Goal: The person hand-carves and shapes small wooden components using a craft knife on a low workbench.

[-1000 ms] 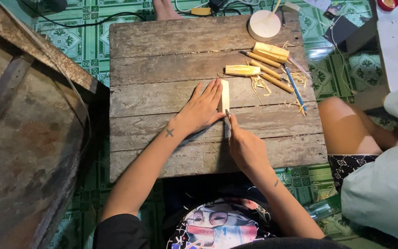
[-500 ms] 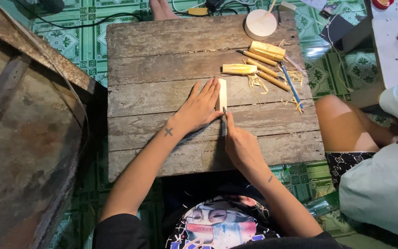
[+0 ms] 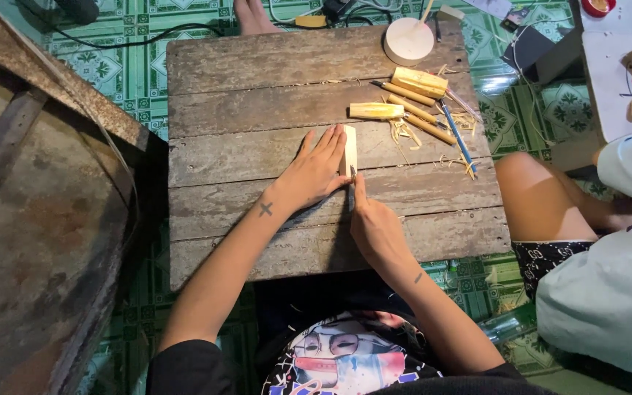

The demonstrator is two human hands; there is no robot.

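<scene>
My left hand (image 3: 314,172) lies flat on a weathered wooden plank table (image 3: 243,95), fingers spread, pressing against the left side of a pale wooden strip (image 3: 350,148) that stands on edge. My right hand (image 3: 374,223) is closed around a knife (image 3: 352,189), its index finger stretched along the blade, whose tip meets the near end of the strip.
Several cut bamboo pieces (image 3: 407,99), shavings and a blue pencil (image 3: 458,135) lie at the table's far right. A round white disc (image 3: 409,40) sits at the far edge. Another person's leg (image 3: 550,197) is at the right. A rusty metal sheet (image 3: 31,219) fills the left.
Both hands stay at the strip; my right hand with the knife has edged slightly toward it. The view has shifted a little.
</scene>
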